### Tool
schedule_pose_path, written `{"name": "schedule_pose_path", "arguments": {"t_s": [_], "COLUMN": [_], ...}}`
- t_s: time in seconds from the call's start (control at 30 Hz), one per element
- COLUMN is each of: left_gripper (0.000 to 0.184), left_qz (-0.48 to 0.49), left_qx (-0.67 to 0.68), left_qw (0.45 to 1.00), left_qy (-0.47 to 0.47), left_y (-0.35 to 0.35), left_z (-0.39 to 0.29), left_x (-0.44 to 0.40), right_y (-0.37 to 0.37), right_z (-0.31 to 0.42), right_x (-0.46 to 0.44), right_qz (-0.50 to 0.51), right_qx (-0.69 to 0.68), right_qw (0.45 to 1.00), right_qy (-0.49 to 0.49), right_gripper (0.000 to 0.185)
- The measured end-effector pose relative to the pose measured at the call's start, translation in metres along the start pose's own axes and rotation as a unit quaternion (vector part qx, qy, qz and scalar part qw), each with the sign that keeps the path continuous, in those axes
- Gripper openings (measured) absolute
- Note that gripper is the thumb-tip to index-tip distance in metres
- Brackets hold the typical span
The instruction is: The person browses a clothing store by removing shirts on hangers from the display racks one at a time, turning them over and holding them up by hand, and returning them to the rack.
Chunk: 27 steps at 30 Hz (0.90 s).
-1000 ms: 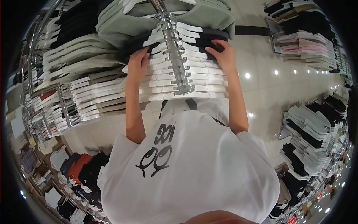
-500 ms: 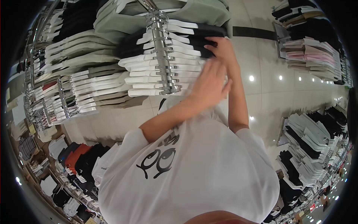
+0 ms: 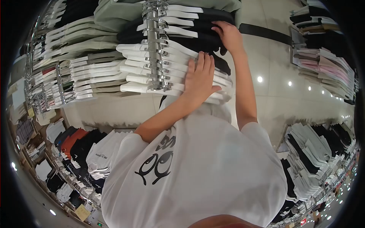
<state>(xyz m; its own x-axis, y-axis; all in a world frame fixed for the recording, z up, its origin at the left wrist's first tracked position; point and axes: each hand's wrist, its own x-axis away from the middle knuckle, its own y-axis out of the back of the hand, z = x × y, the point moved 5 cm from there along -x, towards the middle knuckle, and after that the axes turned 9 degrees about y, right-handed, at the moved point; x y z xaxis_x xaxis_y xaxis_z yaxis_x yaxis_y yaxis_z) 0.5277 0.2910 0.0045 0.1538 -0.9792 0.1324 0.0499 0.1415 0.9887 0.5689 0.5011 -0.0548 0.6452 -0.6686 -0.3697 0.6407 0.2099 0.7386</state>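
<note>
White shirts (image 3: 131,79) and black shirts (image 3: 213,38) hang on white hangers from a chrome rail (image 3: 154,45) in front of me. My left hand (image 3: 200,78) reaches across and lies on the right side of the white shirts, its fingers extended and slightly apart. Farther right, my right hand (image 3: 229,36) is at the outer edge of the black shirts, thumb and fingers closed on the black cloth. A gap shows between the black shirts at my right hand and the white shirts under my left hand.
Grey-green garments (image 3: 114,15) hang at the rail's far end. More racks stand at the left (image 3: 99,72), with folded or hanging clothes at the right (image 3: 323,72) and lower right (image 3: 310,144). Tiled floor (image 3: 273,102) lies between.
My left hand has crossed from the rail's left side to its right side and come down on the white shirts. The white shirts' right ends have spread away from the black ones.
</note>
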Motion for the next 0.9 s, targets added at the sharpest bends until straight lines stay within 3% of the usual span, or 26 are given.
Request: {"name": "schedule_pose_path", "arguments": {"t_s": [0.07,0.13,0.27,0.43,0.5,0.63,0.9], "left_gripper": [0.109,0.108,0.101,0.081,0.073,0.07,0.066], "left_qz": [0.013,-0.06,-0.103,-0.091,-0.081,-0.034,-0.078], "left_qx": [0.004,0.063,0.041,0.052,0.046,0.038,0.016], "left_qw": [1.0,0.995,0.992,0.992,0.992,0.994,0.995], "left_qy": [0.004,0.058,0.061,0.068,0.083,0.093,0.058], "left_y": [0.0,0.009,0.012,-0.008,-0.007,-0.013,-0.016], "left_z": [-0.002,0.001,0.0,-0.014,-0.015,-0.014,-0.01], "left_x": [-0.002,-0.01,-0.031,-0.026,-0.02,-0.023,-0.015], "right_y": [0.0,0.002,0.007,0.012,0.013,0.001,0.004], "right_z": [-0.001,0.0,0.006,0.007,0.004,-0.005,-0.01], "right_x": [0.0,0.002,0.014,0.02,0.018,0.013,0.009], "right_qz": [0.009,0.018,0.018,0.046,0.065,0.032,0.005], "right_qx": [0.004,-0.009,-0.054,-0.054,-0.033,-0.022,-0.041], "right_qw": [1.0,1.0,0.998,0.997,0.997,0.999,0.999], "right_qy": [-0.011,-0.011,0.028,0.022,-0.025,-0.008,0.008], "right_gripper": [0.027,0.029,0.03,0.039,0.035,0.033,0.035]}}
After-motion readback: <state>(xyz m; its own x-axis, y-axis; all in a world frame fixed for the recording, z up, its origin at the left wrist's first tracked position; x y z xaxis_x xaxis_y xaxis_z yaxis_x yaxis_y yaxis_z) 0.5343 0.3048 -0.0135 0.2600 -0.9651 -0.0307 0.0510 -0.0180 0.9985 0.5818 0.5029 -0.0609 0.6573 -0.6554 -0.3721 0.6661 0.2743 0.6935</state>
